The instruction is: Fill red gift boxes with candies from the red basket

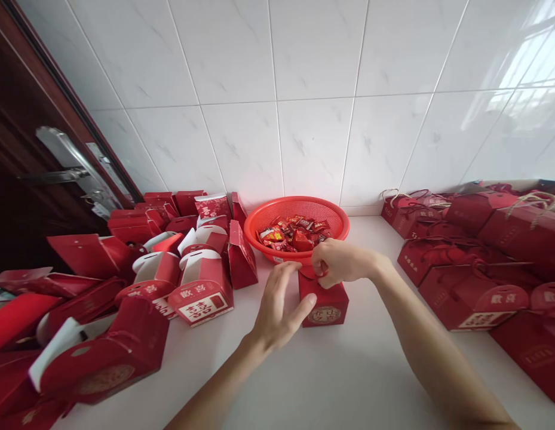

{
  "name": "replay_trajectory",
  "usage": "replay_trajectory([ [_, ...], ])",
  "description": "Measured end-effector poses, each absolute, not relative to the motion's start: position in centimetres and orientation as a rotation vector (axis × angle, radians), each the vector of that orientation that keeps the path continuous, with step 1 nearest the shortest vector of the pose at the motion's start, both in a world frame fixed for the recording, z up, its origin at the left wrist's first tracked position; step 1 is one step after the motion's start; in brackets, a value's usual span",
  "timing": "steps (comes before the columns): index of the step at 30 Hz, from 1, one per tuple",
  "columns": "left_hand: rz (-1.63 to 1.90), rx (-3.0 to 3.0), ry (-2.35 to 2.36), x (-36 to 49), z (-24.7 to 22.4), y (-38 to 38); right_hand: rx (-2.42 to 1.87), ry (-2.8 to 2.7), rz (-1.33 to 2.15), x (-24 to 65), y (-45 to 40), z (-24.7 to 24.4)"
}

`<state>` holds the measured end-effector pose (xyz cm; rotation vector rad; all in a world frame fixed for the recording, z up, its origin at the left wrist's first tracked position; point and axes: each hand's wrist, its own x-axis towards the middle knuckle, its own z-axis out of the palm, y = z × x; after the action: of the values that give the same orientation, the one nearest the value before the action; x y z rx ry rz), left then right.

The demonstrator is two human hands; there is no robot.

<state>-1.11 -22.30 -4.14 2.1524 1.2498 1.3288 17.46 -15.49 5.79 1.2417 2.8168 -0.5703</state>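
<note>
A small red gift box with a gold round emblem on its front stands on the white table in front of me. My left hand is at its left side, thumb and fingers apart, the thumb by the front corner. Over the top of the box, my right hand has its fingers curled down and closed. What those fingers pinch is hidden. Just behind the box sits a red plastic basket holding several wrapped candies.
Open red gift boxes crowd the left side, with a red packet among them. On the right, red boxes are stacked, some with cord handles. A tiled wall rises behind, and a dark door stands at the left.
</note>
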Motion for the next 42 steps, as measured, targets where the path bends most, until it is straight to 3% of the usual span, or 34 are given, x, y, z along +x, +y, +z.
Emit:
replay_trajectory([
  [5,1.286,2.135,1.166,-1.2,-3.9,-22.1,1.177,2.878,-0.695,17.7,-15.7,6.4],
  [25,1.149,2.204,1.103,-1.7,-5.1,-20.5,1.139,2.777,-0.539,16.1,-15.3,5.6],
  [36,1.082,2.212,1.060,-1.9,-5.4,-20.5,1.004,2.828,-0.250,16.3,-16.0,6.3],
  [42,1.037,2.156,1.083,-2.1,-5.9,-20.7,1.116,2.811,-0.379,20.0,-15.6,8.1],
])
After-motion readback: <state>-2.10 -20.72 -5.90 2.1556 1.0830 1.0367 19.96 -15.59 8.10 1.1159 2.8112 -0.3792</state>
